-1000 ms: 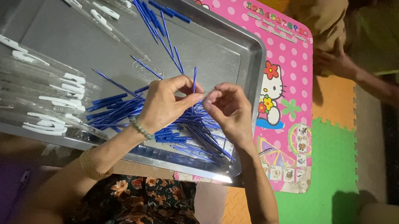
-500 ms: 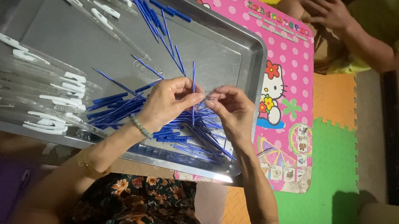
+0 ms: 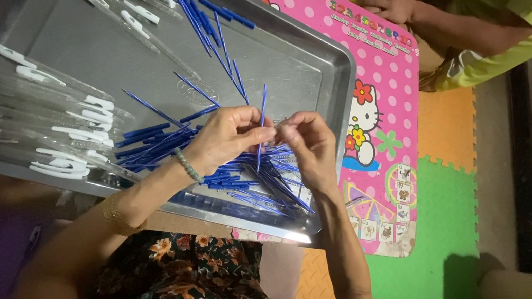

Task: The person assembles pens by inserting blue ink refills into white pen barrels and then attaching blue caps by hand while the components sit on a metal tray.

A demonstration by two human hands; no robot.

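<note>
A large metal tray (image 3: pixel 309 61) holds piles of thin blue sticks (image 3: pixel 264 184) and clear plastic tubes with white caps (image 3: pixel 65 135). My left hand (image 3: pixel 227 137) hovers over the blue pile and pinches one blue stick (image 3: pixel 260 124) that points up and away. My right hand (image 3: pixel 306 141) meets it fingertip to fingertip, pinching a small clear piece at the stick's lower part; I cannot tell its shape. A beaded bracelet (image 3: pixel 187 165) sits on my left wrist.
The tray rests on a pink dotted cartoon board (image 3: pixel 377 87) over foam floor tiles (image 3: pixel 446 215). Another person in a yellow-green sleeve (image 3: pixel 528 5) sits at the upper right, one hand (image 3: pixel 387 3) on the board. More blue sticks (image 3: pixel 211 16) lie at the tray's far side.
My hands stay joined over the blue pile, fingers shifting slightly on the stick. The other person's hand has moved from beside the board up onto its far edge.
</note>
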